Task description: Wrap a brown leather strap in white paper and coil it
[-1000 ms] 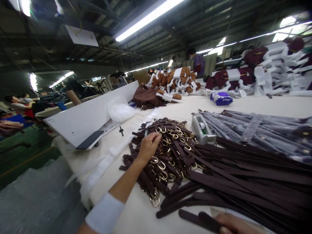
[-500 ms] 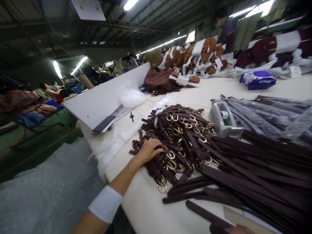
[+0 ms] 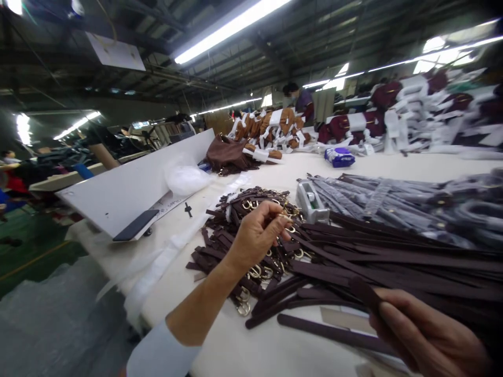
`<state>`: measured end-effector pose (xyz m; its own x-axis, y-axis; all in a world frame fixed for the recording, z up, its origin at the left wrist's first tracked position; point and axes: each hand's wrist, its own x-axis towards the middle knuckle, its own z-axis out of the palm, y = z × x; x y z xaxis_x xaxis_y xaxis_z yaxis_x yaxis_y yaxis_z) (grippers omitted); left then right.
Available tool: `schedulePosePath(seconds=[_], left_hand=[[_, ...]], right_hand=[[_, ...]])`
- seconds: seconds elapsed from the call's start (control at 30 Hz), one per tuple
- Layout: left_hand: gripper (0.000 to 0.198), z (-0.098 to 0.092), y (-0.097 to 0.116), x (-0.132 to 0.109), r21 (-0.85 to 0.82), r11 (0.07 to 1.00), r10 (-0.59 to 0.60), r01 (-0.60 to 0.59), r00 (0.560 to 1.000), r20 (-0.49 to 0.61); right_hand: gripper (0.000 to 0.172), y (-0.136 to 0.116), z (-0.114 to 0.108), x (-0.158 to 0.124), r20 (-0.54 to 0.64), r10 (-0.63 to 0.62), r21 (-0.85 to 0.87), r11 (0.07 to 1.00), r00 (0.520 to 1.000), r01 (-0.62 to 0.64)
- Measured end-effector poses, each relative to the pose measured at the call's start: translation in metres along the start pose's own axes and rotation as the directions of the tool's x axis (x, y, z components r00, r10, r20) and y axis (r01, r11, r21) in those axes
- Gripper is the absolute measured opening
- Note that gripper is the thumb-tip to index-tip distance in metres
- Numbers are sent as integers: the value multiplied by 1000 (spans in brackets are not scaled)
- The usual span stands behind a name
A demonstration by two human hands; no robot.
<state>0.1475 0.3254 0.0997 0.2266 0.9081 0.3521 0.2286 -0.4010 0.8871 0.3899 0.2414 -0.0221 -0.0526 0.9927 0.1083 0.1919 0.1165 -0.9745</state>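
Observation:
My left hand (image 3: 257, 234) is raised over a heap of short dark brown strap pieces with gold buckles (image 3: 239, 230), its fingers pinched on one buckle piece (image 3: 286, 211). At the lower right, my right hand (image 3: 426, 335) is closed round the end of a long dark brown leather strap (image 3: 363, 293). A broad pile of long brown straps (image 3: 393, 262) lies across the white table (image 3: 275, 345) between and beyond the two hands.
A grey tape dispenser (image 3: 310, 201) stands behind the buckle heap. Grey straps (image 3: 393, 196) lie at the right. A white board (image 3: 133, 186) with a dark phone (image 3: 135, 225) leans at the left. Brown bags (image 3: 271, 131) and a person stand at the back.
My left hand has lifted off the buckle heap with a buckle piece pinched in its fingers. My right hand has come up into view holding a long strap.

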Motion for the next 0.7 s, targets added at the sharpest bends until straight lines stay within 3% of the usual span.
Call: schedulePosePath(seconds=[0.1, 0.2, 0.33, 0.47, 0.57, 0.63, 0.7], left_hand=[[18, 46, 14, -22, 70, 997, 41, -36, 997, -63], [25, 79, 26, -48, 115, 993, 43, -39, 999, -32], [37, 106, 38, -75, 107, 992, 61, -72, 993, 102], [37, 124, 39, -93, 5, 996, 80, -83, 967, 243], [29, 135, 38, -101, -74, 997, -15, 33, 974, 225], [23, 140, 37, -103, -175, 975, -98, 139, 969, 226], [20, 144, 35, -103, -318, 905, -207, 283, 946, 251]], right_hand=[[35, -35, -2, -2, 141, 64, 127, 989, 988, -82], [38, -55, 0, -6, 221, 115, 320, 929, 968, -184], [37, -59, -6, -17, 211, 173, 507, 822, 962, -259], [25, -60, -15, -33, 86, 101, 595, 792, 991, -133], [33, -62, -15, -42, -44, -72, 418, 905, 996, 84], [35, -63, -14, -45, -86, -263, 64, 961, 961, 269], [26, -65, -15, -47, -100, -398, -252, 897, 912, 364]])
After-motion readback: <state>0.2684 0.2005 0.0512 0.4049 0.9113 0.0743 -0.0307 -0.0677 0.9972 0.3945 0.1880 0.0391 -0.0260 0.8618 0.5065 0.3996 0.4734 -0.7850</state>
